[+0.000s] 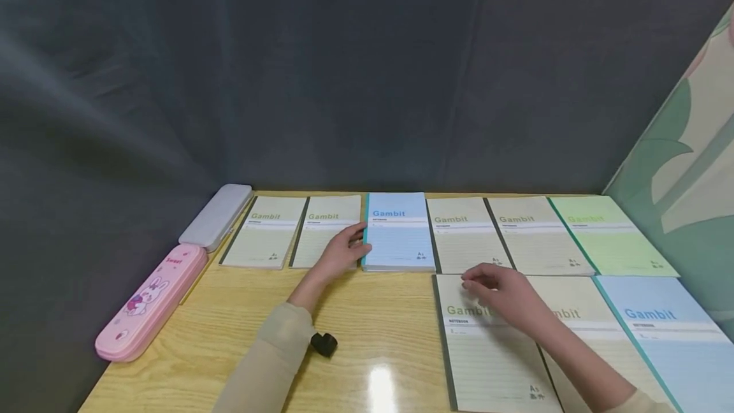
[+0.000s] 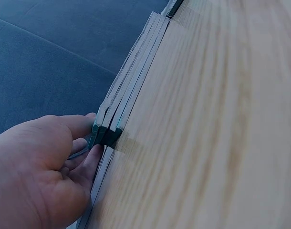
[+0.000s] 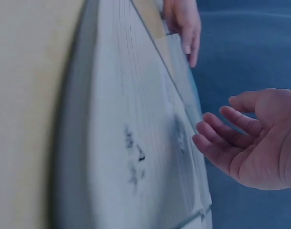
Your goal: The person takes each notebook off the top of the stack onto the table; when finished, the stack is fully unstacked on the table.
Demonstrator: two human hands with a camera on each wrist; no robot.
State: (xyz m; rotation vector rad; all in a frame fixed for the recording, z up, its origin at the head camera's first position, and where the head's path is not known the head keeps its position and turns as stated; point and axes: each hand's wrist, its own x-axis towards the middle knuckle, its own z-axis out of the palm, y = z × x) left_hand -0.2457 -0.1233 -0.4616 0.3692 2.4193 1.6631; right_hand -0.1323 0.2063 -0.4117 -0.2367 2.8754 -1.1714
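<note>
A stack of several notebooks with a blue cover on top (image 1: 398,228) lies in the middle of the back row. My left hand (image 1: 338,255) is at its left side, thumb and fingertips on the spine. In the left wrist view the thumb and a finger pinch the dark green spine end (image 2: 106,136) of the stacked notebooks (image 2: 133,71). My right hand (image 1: 504,295) holds nothing and hovers over a cream notebook (image 1: 493,362) in the front row. Its fingers are loosely bent and spread in the right wrist view, palm (image 3: 265,152) showing.
Cream notebooks (image 1: 258,234) and a green one (image 1: 616,234) fill out the back row. Another cream notebook (image 1: 596,330) and a blue one (image 1: 682,343) lie front right. A pink pencil case (image 1: 151,301) and a pale case (image 1: 218,215) lie along the left edge of the wooden table (image 1: 189,362).
</note>
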